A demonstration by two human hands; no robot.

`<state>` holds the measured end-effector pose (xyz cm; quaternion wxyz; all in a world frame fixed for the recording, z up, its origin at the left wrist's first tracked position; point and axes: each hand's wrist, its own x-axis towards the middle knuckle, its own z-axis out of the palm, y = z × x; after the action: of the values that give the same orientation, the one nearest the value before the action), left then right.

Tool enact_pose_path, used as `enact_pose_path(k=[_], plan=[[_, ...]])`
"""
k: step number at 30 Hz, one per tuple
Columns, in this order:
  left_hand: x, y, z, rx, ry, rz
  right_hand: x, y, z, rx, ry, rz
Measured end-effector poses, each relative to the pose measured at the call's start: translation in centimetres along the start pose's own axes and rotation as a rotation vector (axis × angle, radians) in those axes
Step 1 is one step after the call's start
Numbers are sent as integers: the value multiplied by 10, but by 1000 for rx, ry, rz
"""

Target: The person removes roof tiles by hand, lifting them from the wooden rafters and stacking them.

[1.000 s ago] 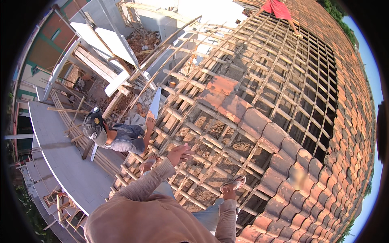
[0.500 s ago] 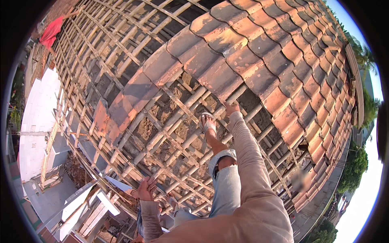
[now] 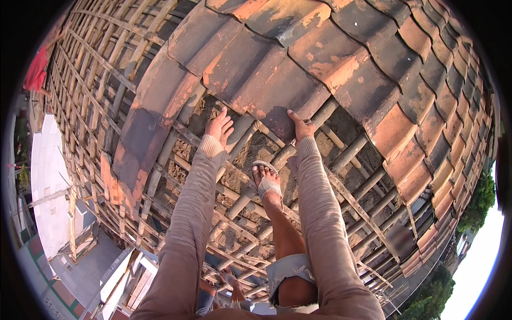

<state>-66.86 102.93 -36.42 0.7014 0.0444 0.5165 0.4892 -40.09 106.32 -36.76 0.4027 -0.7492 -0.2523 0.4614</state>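
Observation:
My right hand [image 3: 302,127] grips the lower edge of a weathered roof tile [image 3: 269,80], thumb on top and the other fingers partly hidden at the edge. To its left, my left hand [image 3: 220,127] is held open with fingers spread, just below the edge of the same tile row; no hold on a tile shows. Orange-and-black tiles overlap in rows above both hands. Under them lies an uncovered stretch of round rafters [image 3: 349,152] and thin battens [image 3: 354,205]. My sandalled foot [image 3: 265,178] stands on this wooden frame between my forearms.
Bare lattice [image 3: 88,80] spreads to the left, where a person in red [image 3: 36,69] is at the far edge. Crumbly brown material [image 3: 256,151] shows between the rafters. A white wall [image 3: 48,176] and ground lie far below at left. The tiled edge drops away at lower right.
My left hand has come up from the battens at lower left to the tile edge. My right hand has shifted onto the tile's edge. The view has moved closer to the tiles.

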Motion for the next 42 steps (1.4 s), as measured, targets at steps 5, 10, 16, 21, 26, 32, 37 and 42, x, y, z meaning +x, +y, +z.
enact_pose_path(k=[5, 10, 16, 21, 26, 32, 37, 42], plan=[[105, 12, 7, -30, 38, 30, -39, -18, 19, -19, 133, 55], [106, -8, 22, 104, 217, -54, -86, 3, -14, -20, 287, 181], [-64, 13, 48, 328, 390, -192, -160, -3, -97, -25, 281, 190], [-206, -12, -88, -19, 559, 52, -231, -40, -132, -434, 250, 32], [-397, -35, -126, 133, 607, 81, -344, -102, -173, -274, -60, -58], [-650, -60, -229, -269, 806, 34, -516, -145, -112, -358, -666, -158], [-745, -103, -303, -742, 871, 562, -749, -174, 90, -228, -1284, -163], [-786, -44, -320, -884, 930, 698, -1028, -184, 312, -425, -1717, -331]])
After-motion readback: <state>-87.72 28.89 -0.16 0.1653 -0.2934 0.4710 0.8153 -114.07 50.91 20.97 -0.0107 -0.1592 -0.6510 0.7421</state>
